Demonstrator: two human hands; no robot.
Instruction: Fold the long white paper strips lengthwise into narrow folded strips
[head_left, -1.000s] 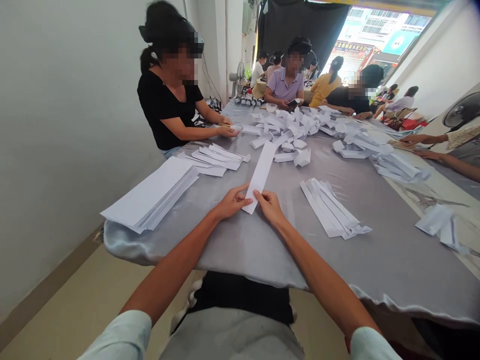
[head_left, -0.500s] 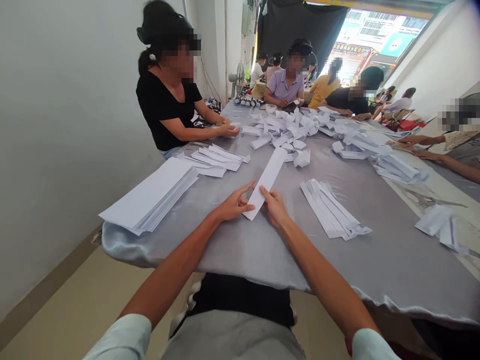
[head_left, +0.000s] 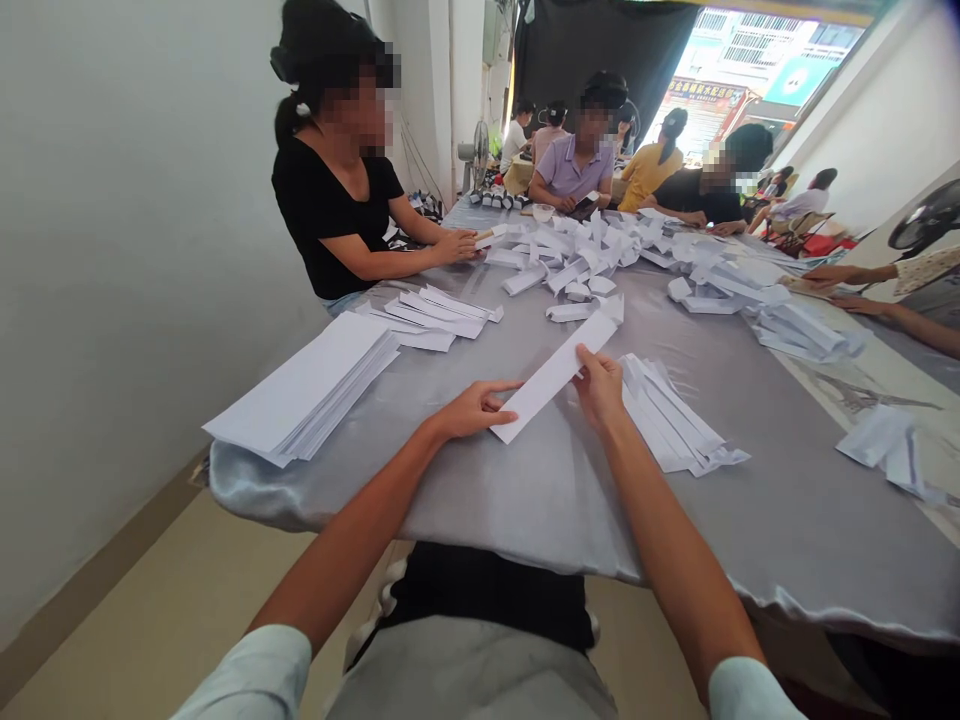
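A long white folded paper strip (head_left: 546, 388) is held between my two hands above the grey cloth, slanting up to the right. My left hand (head_left: 474, 410) pinches its near end, thumb on top and forefinger stretched along the edge. Farther up the strip, my right hand (head_left: 600, 385) grips its right edge with the thumb on top. Just right of that hand lies a bunch of folded paper strips (head_left: 675, 425). To the left is a stack of flat white paper sheets (head_left: 300, 385), with several loose folded papers (head_left: 435, 315) beyond it.
A heap of folded white papers (head_left: 577, 250) covers the table's middle. At the left side a person in black (head_left: 337, 200) handles a paper piece. More people sit at the far end and right. A grey cloth (head_left: 420, 490) covers the table, with more papers (head_left: 885, 445) at right.
My right hand has slid up and right along the strip, and the strip has turned to slant more to the right. My left hand stays at the near end.
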